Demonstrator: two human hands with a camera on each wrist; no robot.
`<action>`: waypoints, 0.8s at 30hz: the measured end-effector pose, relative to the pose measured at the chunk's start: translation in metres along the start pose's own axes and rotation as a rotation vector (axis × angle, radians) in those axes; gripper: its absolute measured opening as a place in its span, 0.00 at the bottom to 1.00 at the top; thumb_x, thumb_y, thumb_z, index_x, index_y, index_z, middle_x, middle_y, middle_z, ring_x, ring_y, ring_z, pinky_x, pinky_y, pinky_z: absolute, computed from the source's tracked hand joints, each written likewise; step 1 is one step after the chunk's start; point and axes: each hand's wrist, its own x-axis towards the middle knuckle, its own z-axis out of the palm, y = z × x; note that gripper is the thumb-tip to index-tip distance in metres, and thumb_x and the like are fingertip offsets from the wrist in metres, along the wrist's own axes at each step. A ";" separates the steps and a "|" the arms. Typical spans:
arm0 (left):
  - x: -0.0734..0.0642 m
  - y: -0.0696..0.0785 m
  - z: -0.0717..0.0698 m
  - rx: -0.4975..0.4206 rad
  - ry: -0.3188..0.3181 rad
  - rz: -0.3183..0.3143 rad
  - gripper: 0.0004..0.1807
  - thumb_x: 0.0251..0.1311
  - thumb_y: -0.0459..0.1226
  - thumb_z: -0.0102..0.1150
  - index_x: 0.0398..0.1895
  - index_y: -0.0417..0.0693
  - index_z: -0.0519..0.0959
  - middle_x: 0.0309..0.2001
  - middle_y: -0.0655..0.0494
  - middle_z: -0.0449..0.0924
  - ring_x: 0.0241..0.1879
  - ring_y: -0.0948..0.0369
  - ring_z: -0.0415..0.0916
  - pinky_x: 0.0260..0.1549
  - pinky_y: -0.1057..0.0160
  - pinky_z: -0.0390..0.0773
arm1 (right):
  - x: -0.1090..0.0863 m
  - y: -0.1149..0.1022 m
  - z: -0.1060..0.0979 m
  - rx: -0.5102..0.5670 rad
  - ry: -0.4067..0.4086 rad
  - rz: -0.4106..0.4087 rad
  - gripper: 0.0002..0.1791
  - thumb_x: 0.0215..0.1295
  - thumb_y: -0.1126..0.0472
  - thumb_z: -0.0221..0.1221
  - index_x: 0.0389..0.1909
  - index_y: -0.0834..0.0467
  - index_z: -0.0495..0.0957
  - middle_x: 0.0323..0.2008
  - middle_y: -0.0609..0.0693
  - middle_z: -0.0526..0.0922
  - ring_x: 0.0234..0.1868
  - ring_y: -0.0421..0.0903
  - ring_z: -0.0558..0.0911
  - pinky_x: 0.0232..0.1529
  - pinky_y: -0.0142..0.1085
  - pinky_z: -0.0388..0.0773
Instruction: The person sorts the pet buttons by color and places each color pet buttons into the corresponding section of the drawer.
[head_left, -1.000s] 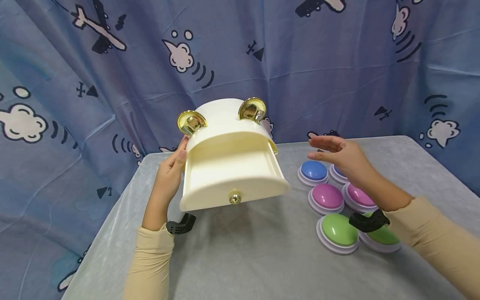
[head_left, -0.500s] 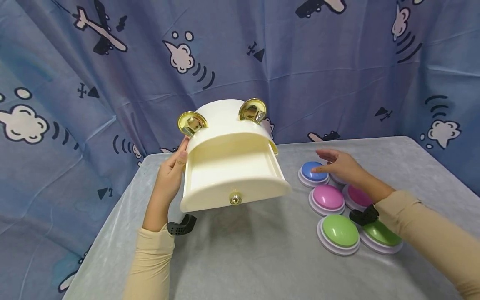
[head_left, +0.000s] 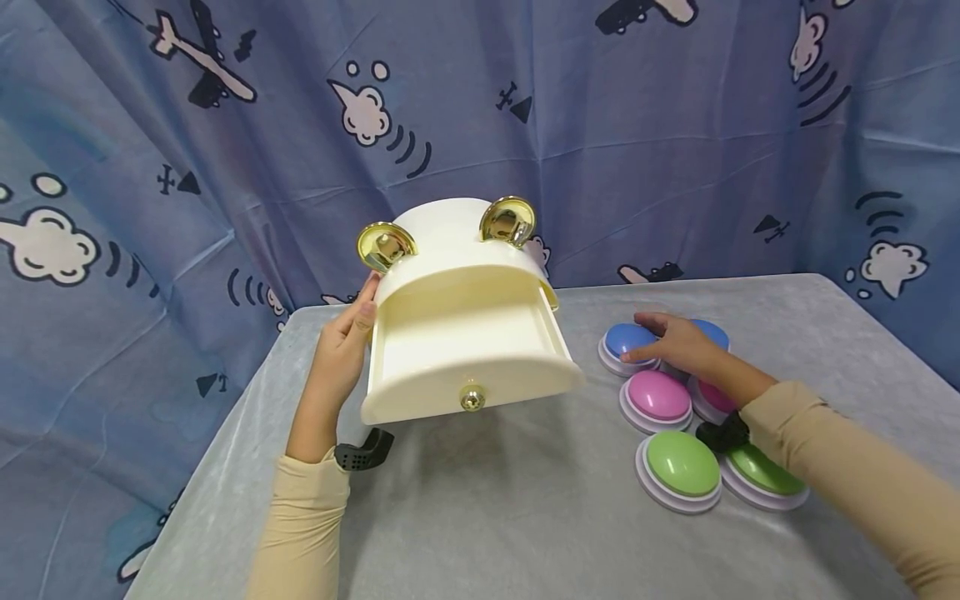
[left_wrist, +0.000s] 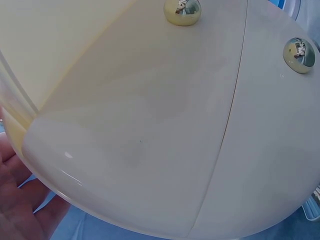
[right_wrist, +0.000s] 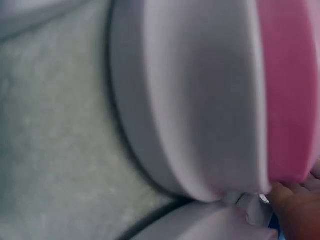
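Observation:
My left hand [head_left: 339, 354] grips the left side of a glossy white drawer box [head_left: 450, 225] shaped like a twin-bell alarm clock, its front tipped downward. Its drawer [head_left: 465, 325] is pulled out and bare inside, with a gold knob [head_left: 472, 397] on the rounded front. In the left wrist view, fingers [left_wrist: 15, 190] curl beside the box's edge. My right hand [head_left: 681, 343] is at the left blue push button [head_left: 628, 337], thumb at its near edge and fingers at its far side, holding it by the rim. The palm partly covers the second blue button [head_left: 712, 333].
Two pink push buttons [head_left: 660, 395] and two green ones [head_left: 682, 463], all on pale lilac bases, stand in pairs nearer the front. A grey cloth covers the table [head_left: 525, 533]. Behind it hangs a blue patterned curtain [head_left: 465, 100].
My right hand has come down from above the blue buttons onto the left one, and its thumb has reached the near rim. The left hand and drawer box have stayed almost still.

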 end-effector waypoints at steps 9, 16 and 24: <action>0.000 -0.001 0.000 0.006 0.003 0.003 0.26 0.78 0.51 0.37 0.76 0.58 0.60 0.76 0.68 0.56 0.77 0.66 0.52 0.77 0.60 0.54 | 0.002 0.004 0.002 -0.106 -0.038 0.047 0.56 0.56 0.45 0.71 0.76 0.68 0.52 0.72 0.75 0.56 0.72 0.72 0.59 0.71 0.64 0.59; 0.001 -0.001 -0.001 0.003 0.000 0.008 0.26 0.78 0.51 0.37 0.76 0.58 0.60 0.76 0.68 0.56 0.77 0.66 0.51 0.77 0.60 0.53 | 0.002 0.001 0.002 -0.105 -0.041 0.030 0.56 0.55 0.47 0.72 0.75 0.70 0.52 0.71 0.76 0.58 0.71 0.72 0.61 0.70 0.64 0.61; 0.001 -0.002 0.000 0.011 -0.003 0.005 0.27 0.78 0.51 0.37 0.76 0.58 0.60 0.76 0.69 0.56 0.77 0.67 0.51 0.77 0.60 0.53 | 0.000 -0.021 -0.009 -0.111 0.084 -0.035 0.54 0.51 0.49 0.75 0.74 0.66 0.58 0.69 0.74 0.63 0.68 0.70 0.66 0.68 0.63 0.64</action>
